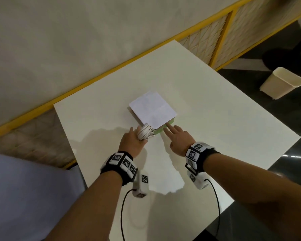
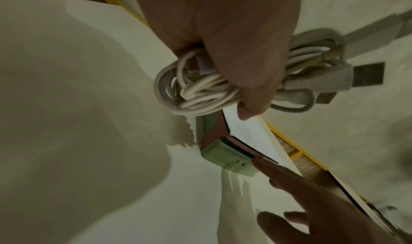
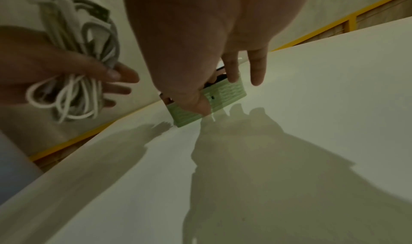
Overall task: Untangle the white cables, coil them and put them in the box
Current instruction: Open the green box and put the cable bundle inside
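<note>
1. Our left hand [image 1: 131,142], lower centre of the head view, grips the bundle of coiled white cables [image 1: 145,133], with its thumb clamped over the loops in the left wrist view; two flat USB plugs [image 2: 356,76] stick out on the right of that frame.
2. Our right hand [image 1: 178,140] has its fingers straight, the fingertips [image 1: 168,126] touching the front edge of the small green cardboard box [image 1: 161,130] under its white flap-like lid [image 1: 152,110].
3. The box sits mid-frame on the white table [image 1: 215,108], and the cables hang just beside its near left corner, not yet inside.
4. The lid looks barely lifted. If our fingertips slip, it could drop shut and block the bundle.
5. The light box could slide away from us across the smooth table, since only fingertips steady it.
6. The coil has no tie that we can see, so easing the thumb early could let the loops spring apart and tangle.
7. The protruding plugs may catch on the rim or lid and drag loops out.
8. The bundle looks bulky beside the opening, and forcing it might crush the cardboard.
</note>
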A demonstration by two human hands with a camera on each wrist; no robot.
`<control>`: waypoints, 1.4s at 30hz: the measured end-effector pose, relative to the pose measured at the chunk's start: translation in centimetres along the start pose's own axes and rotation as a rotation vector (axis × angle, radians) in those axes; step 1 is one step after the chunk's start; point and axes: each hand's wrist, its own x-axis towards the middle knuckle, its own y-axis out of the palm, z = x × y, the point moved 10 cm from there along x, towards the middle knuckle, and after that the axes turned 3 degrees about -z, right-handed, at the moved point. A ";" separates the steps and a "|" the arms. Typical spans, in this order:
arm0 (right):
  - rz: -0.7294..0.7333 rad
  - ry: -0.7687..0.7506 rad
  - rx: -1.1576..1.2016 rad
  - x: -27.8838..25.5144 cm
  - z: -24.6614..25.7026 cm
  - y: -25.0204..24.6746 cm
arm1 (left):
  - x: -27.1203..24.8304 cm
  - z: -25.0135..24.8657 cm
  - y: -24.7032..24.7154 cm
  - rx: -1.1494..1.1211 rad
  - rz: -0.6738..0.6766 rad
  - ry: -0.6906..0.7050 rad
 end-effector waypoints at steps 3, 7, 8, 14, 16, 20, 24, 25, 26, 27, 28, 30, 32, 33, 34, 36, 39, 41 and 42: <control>-0.058 -0.025 -0.033 0.5 -0.3 -0.1 | 1.3 -2.3 1.6 0.023 0.063 0.080; -0.096 -0.050 -0.020 0.9 -0.5 0.1 | 2.2 -2.8 3.1 -0.026 0.083 0.034; -0.122 -0.061 -0.020 1.1 -0.5 0.0 | 2.3 -2.7 3.3 -0.034 0.078 0.026; -0.224 -0.050 -0.069 1.3 -0.1 -0.9 | 2.6 -2.1 3.5 -0.059 0.038 0.005; -0.244 -0.035 -0.045 1.2 -0.3 -1.3 | 2.8 -1.8 3.5 -0.068 0.028 -0.018; -0.315 -0.034 -0.030 -0.7 -1.1 -2.0 | 2.9 -1.6 3.4 -0.076 0.023 -0.032; -0.405 -0.094 -0.031 -4.1 -2.0 -1.3 | 2.7 -2.0 3.4 -0.080 0.012 -0.014; -0.415 -0.104 -0.022 -4.8 -2.3 -0.9 | 2.7 -1.9 3.4 -0.077 0.008 -0.017; -0.422 -0.109 -0.006 -5.4 -2.6 -0.5 | 2.7 -1.9 3.4 -0.076 0.004 -0.019; -0.428 -0.112 0.010 -5.8 -2.9 0.0 | 2.8 -1.8 3.5 -0.074 0.005 -0.021; -0.428 -0.110 0.019 -6.1 -3.2 0.2 | 2.9 -1.8 3.5 -0.075 0.005 -0.019; -0.431 -0.108 0.020 -6.4 -3.3 0.5 | 3.1 -1.5 3.6 -0.084 0.003 -0.024; -0.423 -0.104 0.030 -6.5 -3.4 0.6 | 3.2 -1.3 3.7 -0.085 0.002 -0.019; -0.416 -0.095 0.037 -6.6 -3.4 0.6 | 3.2 -1.3 3.6 -0.082 -0.001 -0.011; -0.394 -0.083 0.040 -6.6 -3.3 0.6 | 3.1 -1.5 3.4 -0.082 -0.013 0.002; -0.372 -0.053 0.050 -6.7 -3.2 0.3 | 2.7 -2.0 2.6 -0.090 -0.055 0.033; -0.465 -0.059 0.258 -7.5 -3.2 -2.5 | 1.7 -3.2 1.7 -0.028 -0.121 0.152; -0.511 -0.070 0.543 -8.0 -3.4 -5.5 | 0.9 -4.3 1.9 0.128 -0.132 0.277; -0.508 -0.072 0.670 -8.1 -3.4 -6.8 | 0.5 -4.7 2.4 0.204 -0.115 0.323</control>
